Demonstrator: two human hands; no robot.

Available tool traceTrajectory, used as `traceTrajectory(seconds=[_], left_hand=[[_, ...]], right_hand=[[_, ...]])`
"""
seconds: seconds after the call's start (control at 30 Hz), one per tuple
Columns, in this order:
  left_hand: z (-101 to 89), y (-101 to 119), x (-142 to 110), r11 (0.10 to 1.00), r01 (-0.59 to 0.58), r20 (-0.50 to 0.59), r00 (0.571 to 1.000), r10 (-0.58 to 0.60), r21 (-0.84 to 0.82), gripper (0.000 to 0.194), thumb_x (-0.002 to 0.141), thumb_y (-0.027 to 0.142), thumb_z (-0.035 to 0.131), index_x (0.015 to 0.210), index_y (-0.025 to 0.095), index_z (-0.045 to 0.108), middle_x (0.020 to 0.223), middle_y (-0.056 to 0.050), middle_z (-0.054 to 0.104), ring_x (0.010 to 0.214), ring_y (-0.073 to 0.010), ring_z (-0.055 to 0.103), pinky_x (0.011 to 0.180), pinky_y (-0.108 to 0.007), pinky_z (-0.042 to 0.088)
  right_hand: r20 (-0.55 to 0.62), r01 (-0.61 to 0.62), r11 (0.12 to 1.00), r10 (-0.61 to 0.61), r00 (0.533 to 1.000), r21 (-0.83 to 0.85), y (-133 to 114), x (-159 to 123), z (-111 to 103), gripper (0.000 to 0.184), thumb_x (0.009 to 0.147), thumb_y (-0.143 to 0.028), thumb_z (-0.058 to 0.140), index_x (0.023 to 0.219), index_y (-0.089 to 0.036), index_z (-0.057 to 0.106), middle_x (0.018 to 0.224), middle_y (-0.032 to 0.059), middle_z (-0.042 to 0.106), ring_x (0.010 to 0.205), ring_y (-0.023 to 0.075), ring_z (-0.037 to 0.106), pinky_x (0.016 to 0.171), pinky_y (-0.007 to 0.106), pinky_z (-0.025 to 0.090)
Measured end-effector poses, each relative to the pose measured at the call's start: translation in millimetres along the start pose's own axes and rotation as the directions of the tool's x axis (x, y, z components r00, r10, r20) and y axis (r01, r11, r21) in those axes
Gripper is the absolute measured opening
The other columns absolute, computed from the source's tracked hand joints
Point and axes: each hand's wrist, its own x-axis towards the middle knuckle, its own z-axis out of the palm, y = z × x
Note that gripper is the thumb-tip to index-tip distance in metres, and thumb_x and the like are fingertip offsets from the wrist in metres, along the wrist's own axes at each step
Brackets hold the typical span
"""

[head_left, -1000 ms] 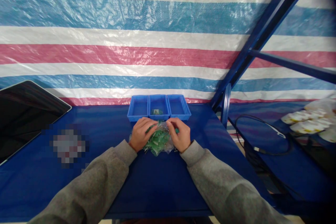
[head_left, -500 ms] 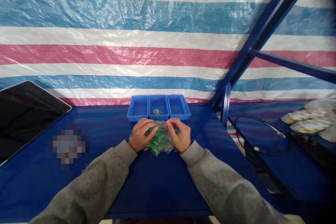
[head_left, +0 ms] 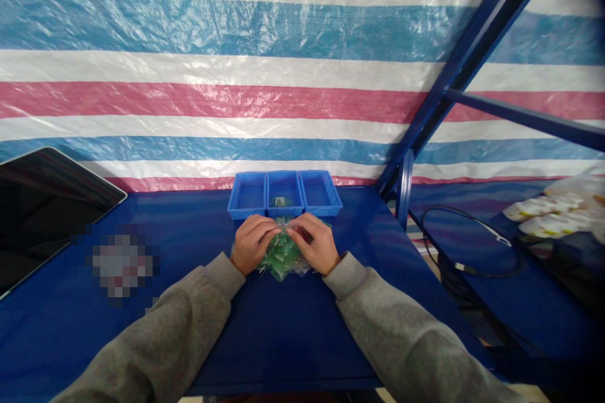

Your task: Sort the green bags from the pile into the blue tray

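A clear plastic bag [head_left: 282, 258] with green pieces that look like small circuit boards lies on the blue table, possibly part of a pile of such bags. My left hand [head_left: 254, 243] is closed in a pinch at its far edge, thumb against the fingers. My right hand [head_left: 316, 242] pinches the same edge, its fingertips nearly touching those of the left. The fingers hide part of the plastic. Just beyond them stand three blue bins side by side. A small greenish packet [head_left: 280, 201] lies in the middle bin [head_left: 285, 182].
The left bin [head_left: 248, 189] and right bin [head_left: 321, 189] flank the middle one. A dark-screened panel [head_left: 51, 201] leans at the left, near a blurred patch. At right are a blue metal frame [head_left: 404, 186], a black cable [head_left: 425, 233] and white objects [head_left: 548, 217] on another surface.
My right hand has moved left, bringing its fingertips close to my left hand's along the bag's edge. The bins and their contents have not moved.
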Motion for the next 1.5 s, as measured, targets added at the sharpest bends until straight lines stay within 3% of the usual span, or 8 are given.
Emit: traceTrajectory(seconds=[0.4, 0.77, 1.0, 1.2, 1.5], left_hand=[[-1.3, -0.5, 0.3, 0.999, -0.049, 0.002, 0.999, 0.049, -0.010, 0.009, 0.081, 0.014, 0.058, 0.087, 0.017, 0.063, 0.086, -0.005, 0.066, 0.079, -0.0153, 0.058, 0.075, -0.032, 0.047], [-0.5, 1.1, 2.7, 0.999, -0.036, 0.035, 0.999, 0.036, 0.002, 0.008, 0.083, 0.020, 0.055, 0.082, 0.016, 0.062, 0.081, -0.006, 0.065, 0.077, -0.0155, 0.058, 0.075, -0.033, 0.048], [-1.6, 1.0, 1.6, 1.000, -0.016, 0.019, 1.000, 0.016, 0.001, 0.014, 0.082, 0.022, 0.057, 0.095, 0.015, 0.060, 0.085, -0.007, 0.065, 0.079, -0.0169, 0.058, 0.075, -0.033, 0.048], [-2.6, 3.9, 3.3, 1.000, 0.007, 0.039, 0.999, -0.006, -0.022, 0.011, 0.084, 0.020, 0.055, 0.092, 0.016, 0.061, 0.083, -0.006, 0.065, 0.077, -0.0158, 0.058, 0.074, -0.031, 0.047], [-0.5, 0.4, 1.3, 1.000, 0.007, 0.047, 0.999, -0.006, -0.020, 0.006, 0.084, 0.017, 0.054, 0.085, 0.015, 0.060, 0.079, -0.005, 0.064, 0.076, -0.0150, 0.057, 0.073, -0.030, 0.047]], right_hand=[[-0.022, 0.018, 1.000, -0.019, 1.000, -0.015, 7.0, -0.7, 3.0, 0.016, 0.088, -0.026, 0.047, 0.090, -0.020, 0.062, 0.090, 0.0060, 0.057, 0.083, 0.0164, 0.056, 0.075, 0.029, 0.046], [-0.030, 0.038, 0.999, -0.037, 0.999, 0.032, -2.2, -0.9, -0.5, 0.015, 0.087, -0.028, 0.051, 0.092, -0.019, 0.062, 0.090, 0.0061, 0.058, 0.081, 0.0163, 0.057, 0.072, 0.028, 0.047], [-0.022, 0.034, 0.999, -0.033, 0.999, 0.036, -2.6, -0.4, 0.3, 0.016, 0.089, -0.026, 0.046, 0.088, -0.019, 0.061, 0.084, 0.0051, 0.059, 0.077, 0.0156, 0.056, 0.072, 0.028, 0.046], [0.010, 0.045, 0.998, -0.045, 0.999, 0.040, -4.2, -0.1, 0.1, 0.019, 0.089, -0.027, 0.044, 0.085, -0.019, 0.061, 0.082, 0.0054, 0.059, 0.077, 0.0160, 0.056, 0.070, 0.029, 0.047], [0.001, 0.037, 0.998, -0.037, 0.999, 0.059, -4.5, -0.4, 0.3, 0.016, 0.087, -0.028, 0.051, 0.096, -0.019, 0.061, 0.087, 0.0053, 0.061, 0.075, 0.0153, 0.056, 0.070, 0.028, 0.047]])
